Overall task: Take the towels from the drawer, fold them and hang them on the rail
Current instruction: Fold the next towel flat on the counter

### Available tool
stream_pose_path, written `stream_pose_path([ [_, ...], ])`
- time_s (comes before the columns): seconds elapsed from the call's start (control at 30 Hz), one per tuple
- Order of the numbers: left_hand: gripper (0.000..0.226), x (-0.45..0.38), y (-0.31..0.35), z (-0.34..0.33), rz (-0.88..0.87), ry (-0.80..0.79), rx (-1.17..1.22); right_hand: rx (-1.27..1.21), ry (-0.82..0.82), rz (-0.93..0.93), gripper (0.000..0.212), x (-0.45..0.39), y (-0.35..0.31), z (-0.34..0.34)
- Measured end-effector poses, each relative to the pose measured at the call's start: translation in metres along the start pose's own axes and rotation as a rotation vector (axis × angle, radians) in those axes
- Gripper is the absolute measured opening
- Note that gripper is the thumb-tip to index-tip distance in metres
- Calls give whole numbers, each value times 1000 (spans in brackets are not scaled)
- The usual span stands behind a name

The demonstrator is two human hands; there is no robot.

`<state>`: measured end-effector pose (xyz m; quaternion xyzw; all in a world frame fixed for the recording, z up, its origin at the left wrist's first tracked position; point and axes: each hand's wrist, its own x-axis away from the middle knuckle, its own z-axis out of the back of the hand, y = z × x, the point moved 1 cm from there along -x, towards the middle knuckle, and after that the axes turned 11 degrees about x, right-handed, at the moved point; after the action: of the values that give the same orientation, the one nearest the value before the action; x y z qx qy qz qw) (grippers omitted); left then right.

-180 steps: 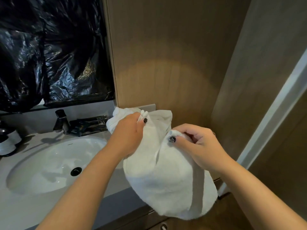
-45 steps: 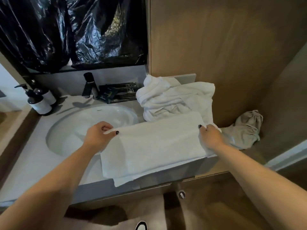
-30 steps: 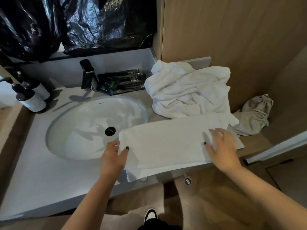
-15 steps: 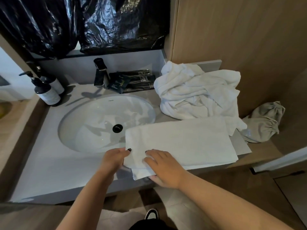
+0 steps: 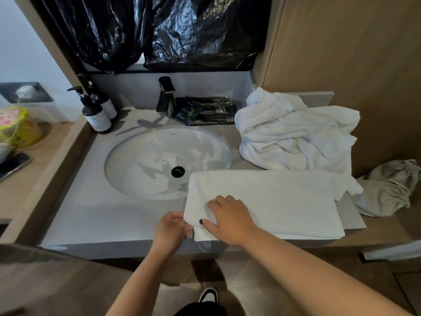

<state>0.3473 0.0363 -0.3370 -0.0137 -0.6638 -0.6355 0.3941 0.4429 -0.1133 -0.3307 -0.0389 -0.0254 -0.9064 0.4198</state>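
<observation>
Folded towel [image 5: 268,201]: white, flat rectangle, lying on the grey bench [image 5: 91,220] at its front edge, just right of the sink [image 5: 159,163], its left end overlapping the basin rim. Left hand [image 5: 170,231]: at the towel's near left corner, fingers curled, grip closed on the corner edge in a pinch. Right hand [image 5: 230,218]: lying on top of the towel's left end, fingers fairly straight and spread, pressing the cloth down; thumb with dark nail beside the left hand's pinch, the two hands nearly touching. Most of the towel extends to the right of both hands. Heap of towels [image 5: 296,135]: white, crumpled, on the bench behind the folded towel, against the wooden wall panel [image 5: 341,53], its lower edge touching the folded towel's far right corner. Beige cloth [image 5: 387,190]: bunched, at the far right. Tap [image 5: 166,96]: black, behind the sink, with dark packets [image 5: 205,110] just to its right. Two pump bottles [image 5: 95,112]: dark, white labels, at the back left of the bench. Black plastic sheet [image 5: 159,30]: covering the area above the sink.
</observation>
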Motion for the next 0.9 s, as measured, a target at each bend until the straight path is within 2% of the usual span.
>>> stream_pose_path([
  [0.1, 18, -2, -4, 2, 63, 70, 193, 93, -27, 129, 57, -1, 2, 3],
  [0.17, 22, -1, -6, 1, 77, 77, 293, 146, -19, 166, 51, 0, 0, 6],
  [0.37, 53, 5, -13, -15, -209, -7, -60, 71, 169, 166, 47, 7, 11, 20],
  [0.47, 42, 2, -11, -14, -233, 25, -95, 59, 286, 321, 51, 19, 23, 19],
  [0.63, 16, -3, -17, -7, -209, 87, -68, 98, 255, 492, 48, 33, 29, 5],
  [0.77, 10, -6, -18, -5, -176, 22, -58, 141, 284, 428, 51, 39, 26, -7],
  [0.83, 18, -10, -13, -6, -121, -4, -18, 121, 285, 372, 55, 42, 23, -13],
  [0.9, 26, -14, -7, -8, -66, -1, 48, 107, 221, 344, 71, 45, 20, -18],
])
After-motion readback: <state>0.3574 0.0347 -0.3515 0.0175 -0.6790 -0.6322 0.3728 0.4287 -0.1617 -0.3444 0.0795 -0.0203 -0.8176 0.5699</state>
